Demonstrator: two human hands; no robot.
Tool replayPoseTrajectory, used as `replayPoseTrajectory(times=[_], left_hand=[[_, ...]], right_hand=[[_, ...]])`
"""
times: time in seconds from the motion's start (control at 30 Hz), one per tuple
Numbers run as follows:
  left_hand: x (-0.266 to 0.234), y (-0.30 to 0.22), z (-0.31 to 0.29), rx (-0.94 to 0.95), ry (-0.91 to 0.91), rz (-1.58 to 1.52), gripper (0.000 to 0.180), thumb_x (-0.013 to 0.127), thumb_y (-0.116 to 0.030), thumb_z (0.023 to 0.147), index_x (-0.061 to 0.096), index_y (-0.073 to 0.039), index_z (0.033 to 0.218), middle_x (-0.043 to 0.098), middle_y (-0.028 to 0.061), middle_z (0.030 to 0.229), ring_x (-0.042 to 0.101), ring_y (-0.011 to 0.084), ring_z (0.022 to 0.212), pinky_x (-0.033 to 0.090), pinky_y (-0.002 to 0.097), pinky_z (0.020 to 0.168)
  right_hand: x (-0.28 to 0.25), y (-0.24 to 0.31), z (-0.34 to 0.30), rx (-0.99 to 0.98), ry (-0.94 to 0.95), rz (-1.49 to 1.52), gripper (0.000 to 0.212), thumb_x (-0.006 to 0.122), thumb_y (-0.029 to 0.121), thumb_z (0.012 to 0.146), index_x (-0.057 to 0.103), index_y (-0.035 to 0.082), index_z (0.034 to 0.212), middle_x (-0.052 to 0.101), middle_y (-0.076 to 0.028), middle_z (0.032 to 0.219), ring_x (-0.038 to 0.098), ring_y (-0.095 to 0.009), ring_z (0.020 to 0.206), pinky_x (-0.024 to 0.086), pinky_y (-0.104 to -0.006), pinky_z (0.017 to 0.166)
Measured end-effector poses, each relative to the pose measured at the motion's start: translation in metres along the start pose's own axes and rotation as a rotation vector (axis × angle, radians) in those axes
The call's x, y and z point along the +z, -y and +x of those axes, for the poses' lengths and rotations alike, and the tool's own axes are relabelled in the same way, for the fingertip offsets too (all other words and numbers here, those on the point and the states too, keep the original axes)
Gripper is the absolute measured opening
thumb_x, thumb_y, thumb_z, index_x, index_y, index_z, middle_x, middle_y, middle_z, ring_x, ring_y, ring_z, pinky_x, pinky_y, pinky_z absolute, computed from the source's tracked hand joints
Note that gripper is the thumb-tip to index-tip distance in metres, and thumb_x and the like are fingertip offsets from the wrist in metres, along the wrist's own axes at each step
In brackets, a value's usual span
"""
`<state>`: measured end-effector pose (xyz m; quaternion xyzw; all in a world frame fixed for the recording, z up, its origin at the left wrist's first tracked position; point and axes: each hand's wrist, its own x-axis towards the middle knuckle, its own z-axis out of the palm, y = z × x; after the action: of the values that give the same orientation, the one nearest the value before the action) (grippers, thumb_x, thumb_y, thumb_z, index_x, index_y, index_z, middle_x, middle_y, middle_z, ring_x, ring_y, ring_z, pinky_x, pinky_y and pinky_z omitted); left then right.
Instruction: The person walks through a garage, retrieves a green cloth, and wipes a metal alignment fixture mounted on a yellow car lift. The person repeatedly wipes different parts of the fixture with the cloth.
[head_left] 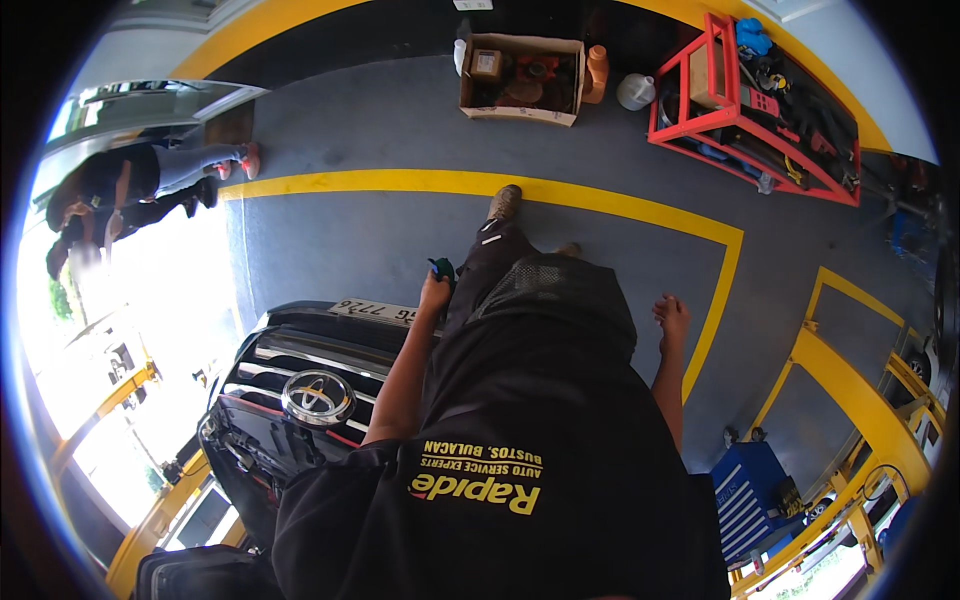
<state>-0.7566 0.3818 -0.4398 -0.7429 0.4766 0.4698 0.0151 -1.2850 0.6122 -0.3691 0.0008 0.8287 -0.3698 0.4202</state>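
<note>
At my left side, my left hand is closed on a small dark green and blue object, whose kind I cannot make out. That hand is beside my dark trousers, just past the front of a dark car with a chrome grille. The car's number plate is the part nearest this hand. On the other side, my right hand hangs over the grey floor, its fingers loosely bent and apart with nothing in them.
An open cardboard box of parts stands ahead, between bottles. Ahead right is a red tool cart. A blue drawer cabinet and yellow lift post are at right. Two people are far left. Yellow lines mark the floor.
</note>
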Motion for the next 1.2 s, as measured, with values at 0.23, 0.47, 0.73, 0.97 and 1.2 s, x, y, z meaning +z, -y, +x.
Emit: replayPoseTrajectory(times=[0.23, 0.47, 0.73, 0.97, 1.2], left_hand=[[0.002, -0.013, -0.005, 0.178, 0.351, -0.329, 0.059, 0.064, -0.019, 0.096, 0.052, 0.0, 0.15, 0.067, 0.0306, 0.134, 0.062, 0.0453, 0.13, 0.051, 0.0493, 0.105], [-0.07, -0.044, 0.059, 0.187, -0.078, 0.14, 0.053, 0.059, -0.007, 0.092, 0.055, 0.0, 0.145, 0.07, 0.0313, 0.125, 0.065, 0.0498, 0.121, 0.051, 0.0548, 0.103], [-0.13, -0.088, 0.149, 0.219, -0.064, 0.119, 0.049, 0.06, -0.019, 0.101, 0.055, 0.0, 0.146, 0.067, 0.0317, 0.131, 0.063, 0.0488, 0.126, 0.05, 0.0531, 0.105], [-0.146, -0.129, 0.17, 0.203, 0.002, 0.053, 0.059, 0.063, -0.037, 0.102, 0.06, 0.006, 0.142, 0.066, 0.0323, 0.134, 0.062, 0.0462, 0.13, 0.049, 0.049, 0.108], [-0.15, -0.112, 0.157, 0.348, -0.021, 0.294, 0.055, 0.066, -0.04, 0.101, 0.067, 0.003, 0.135, 0.069, 0.0305, 0.129, 0.065, 0.0452, 0.124, 0.051, 0.0508, 0.104]], right_hand=[[0.059, -0.003, -0.008, -0.032, 0.227, -0.231, 0.04, 0.061, 0.03, 0.106, 0.069, -0.001, 0.13, 0.075, -0.01, 0.108, 0.069, -0.02, 0.096, 0.053, -0.0351, 0.084], [0.097, -0.05, -0.049, -0.001, 0.338, -0.48, 0.041, 0.061, 0.031, 0.105, 0.07, -0.002, 0.129, 0.075, -0.011, 0.108, 0.068, -0.02, 0.096, 0.052, -0.0357, 0.085], [0.111, -0.048, -0.08, 0.085, 0.219, -0.434, 0.041, 0.06, 0.032, 0.105, 0.07, -0.002, 0.128, 0.075, -0.013, 0.108, 0.069, -0.023, 0.097, 0.052, -0.0373, 0.085], [0.14, -0.044, -0.089, 0.096, 0.198, -0.398, 0.042, 0.059, 0.032, 0.105, 0.07, -0.002, 0.127, 0.075, -0.014, 0.109, 0.069, -0.025, 0.098, 0.052, -0.0387, 0.086], [0.168, -0.042, -0.085, 0.073, 0.2, -0.375, 0.042, 0.058, 0.033, 0.106, 0.07, -0.002, 0.126, 0.075, -0.016, 0.109, 0.07, -0.027, 0.098, 0.052, -0.0402, 0.087]])
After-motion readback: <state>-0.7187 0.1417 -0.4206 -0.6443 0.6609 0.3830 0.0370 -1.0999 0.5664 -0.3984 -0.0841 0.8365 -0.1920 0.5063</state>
